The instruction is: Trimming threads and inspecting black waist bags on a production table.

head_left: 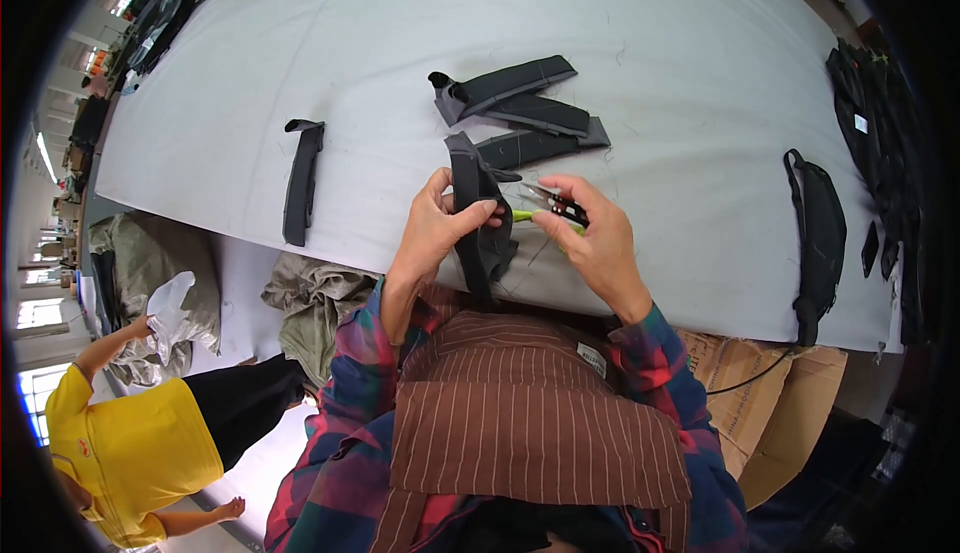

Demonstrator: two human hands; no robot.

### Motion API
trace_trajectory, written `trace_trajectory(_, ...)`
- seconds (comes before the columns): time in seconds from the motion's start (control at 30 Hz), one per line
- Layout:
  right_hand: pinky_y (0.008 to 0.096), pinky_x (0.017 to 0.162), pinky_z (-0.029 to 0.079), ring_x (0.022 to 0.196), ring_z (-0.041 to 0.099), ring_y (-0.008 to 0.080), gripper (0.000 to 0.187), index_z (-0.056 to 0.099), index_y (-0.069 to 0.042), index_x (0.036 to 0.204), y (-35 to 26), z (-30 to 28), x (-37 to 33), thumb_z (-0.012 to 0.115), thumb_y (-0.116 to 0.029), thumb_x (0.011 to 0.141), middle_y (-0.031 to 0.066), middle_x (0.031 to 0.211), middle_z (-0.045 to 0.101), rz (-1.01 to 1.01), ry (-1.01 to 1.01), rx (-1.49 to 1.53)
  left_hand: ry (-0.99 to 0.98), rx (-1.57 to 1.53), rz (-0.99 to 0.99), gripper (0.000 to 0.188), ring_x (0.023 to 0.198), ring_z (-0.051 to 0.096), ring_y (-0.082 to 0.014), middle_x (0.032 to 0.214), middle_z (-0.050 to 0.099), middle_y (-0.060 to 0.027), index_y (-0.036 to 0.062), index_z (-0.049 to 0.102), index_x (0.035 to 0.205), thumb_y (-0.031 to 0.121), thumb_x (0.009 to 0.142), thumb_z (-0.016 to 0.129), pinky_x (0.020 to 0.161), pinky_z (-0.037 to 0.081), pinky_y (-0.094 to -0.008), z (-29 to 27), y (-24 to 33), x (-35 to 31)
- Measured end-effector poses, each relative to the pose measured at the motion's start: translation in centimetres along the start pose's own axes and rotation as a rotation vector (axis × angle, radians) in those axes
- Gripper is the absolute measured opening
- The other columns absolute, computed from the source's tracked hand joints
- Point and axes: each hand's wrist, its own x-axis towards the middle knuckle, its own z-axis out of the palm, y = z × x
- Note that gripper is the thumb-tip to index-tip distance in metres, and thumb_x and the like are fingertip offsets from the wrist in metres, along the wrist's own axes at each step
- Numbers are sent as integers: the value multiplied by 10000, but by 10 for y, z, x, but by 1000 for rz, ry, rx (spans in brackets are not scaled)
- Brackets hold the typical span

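A long, folded black-and-grey fabric strap (467, 175) runs from far to near; just right of it, small metal-bladed thread snips (563, 209) with black-and-green handles point left, blades slightly parted.

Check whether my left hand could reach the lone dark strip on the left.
Probably yes: nothing shows between your left hand and that strip, though the hand would likely need to let go of the dark fabric piece.

Held fabric strip (467, 175) was black; snips (566, 211) were black and lime-green; table cover (380, 73) was pale grey; apron (540, 438) was brown with pale stripes; sleeves (657, 373) were red-and-blue plaid; co-worker's shirt (150, 448) was yellow.
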Motion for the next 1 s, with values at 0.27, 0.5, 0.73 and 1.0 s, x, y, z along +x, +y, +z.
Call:
trace_trajectory(0.27,347,610,446,694,584,248,134,653,-88,869,13,3,-20,692,-157,761,60,737,614,-230,-157,-420,-95,16,15,381,913,636,-185,1003,624,-144,-58,459,1133,-20,782,603,835,523,-303,5,-16,9)
trace_trajectory(0.5,362,593,389,668,557,242,109,645,-109,825,20,11,-18,690,-175,751,33,698,589,-293,-170,-484,-111,35,-27,407,941,629,-191,1029,605,-141,-64,445,1154,-35,768,572,874,512,-318,8,-6,6)
trace_trajectory(0.73,344,628,353,707,536,201,95,644,-136,810,23,6,-9,694,-173,739,1,725,591,-405,-260,-537,-123,14,-50,413,946,629,-188,1029,605,-138,-64,440,1165,-32,775,572,869,514,-316,3,-10,9)
trace_trajectory(1.0,337,667,333,695,503,186,118,642,-146,796,28,2,-1,711,-169,704,-25,711,564,-509,-327,-592,-123,-2,-47,426,941,629,-179,1028,605,-124,-58,438,1178,-36,773,570,869,513,-311,3,-11,9)
